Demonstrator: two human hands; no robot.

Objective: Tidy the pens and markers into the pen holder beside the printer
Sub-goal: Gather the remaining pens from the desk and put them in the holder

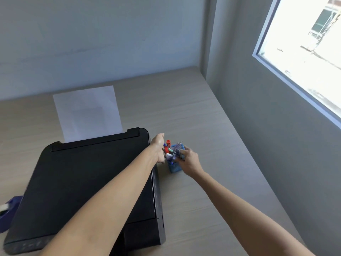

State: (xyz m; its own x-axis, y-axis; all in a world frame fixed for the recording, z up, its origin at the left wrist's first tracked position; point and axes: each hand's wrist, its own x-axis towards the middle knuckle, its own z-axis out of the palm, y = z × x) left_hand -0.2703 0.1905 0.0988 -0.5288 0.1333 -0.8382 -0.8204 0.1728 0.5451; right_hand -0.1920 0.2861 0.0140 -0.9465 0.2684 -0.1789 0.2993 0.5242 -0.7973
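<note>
Pen holder half-hidden behind hands.

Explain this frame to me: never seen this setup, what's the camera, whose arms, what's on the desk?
There is no robot here. One wide-angle camera sits on a person's head and looks forward and down, so the two bare arms reaching in from the bottom are the wearer's own.

On the pale wooden desk sits a black printer with a white sheet sticking out of its back. Just to its right stands a small blue mesh pen holder, filled with pens and markers, one with a red cap. A dark blue tape dispenser shows at the left edge.

The left hand is against the holder's left side; the right hand grips pens at its top. The picture is blurred there, so the exact finger contact is unclear.
</note>
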